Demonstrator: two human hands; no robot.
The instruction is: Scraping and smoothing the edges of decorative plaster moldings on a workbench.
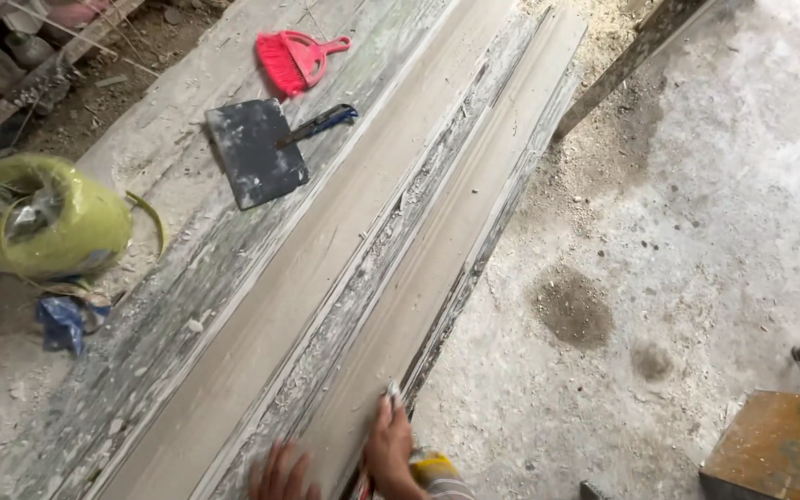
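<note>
One long moulded plaster strip [372, 241] — pale grey-beige, stepped profile, crusted edges — lies diagonally along a long plaster-caked board [168, 306], running from the bottom centre to the upper right. Two hands at its near end. Right hand [389, 446] pinches a small pale object, too small to identify, against the strip's right edge. Left hand [281, 474] lies flat on the strip, fingers spread, grasping nothing. On the board farther up: one dark square trowel [256, 151] with a blue handle, one red hand brush [294, 57]. Left — one yellow-green bag [39, 218], one blue scrap [64, 319]. Dusty concrete floor [696, 185] to the right.
</note>
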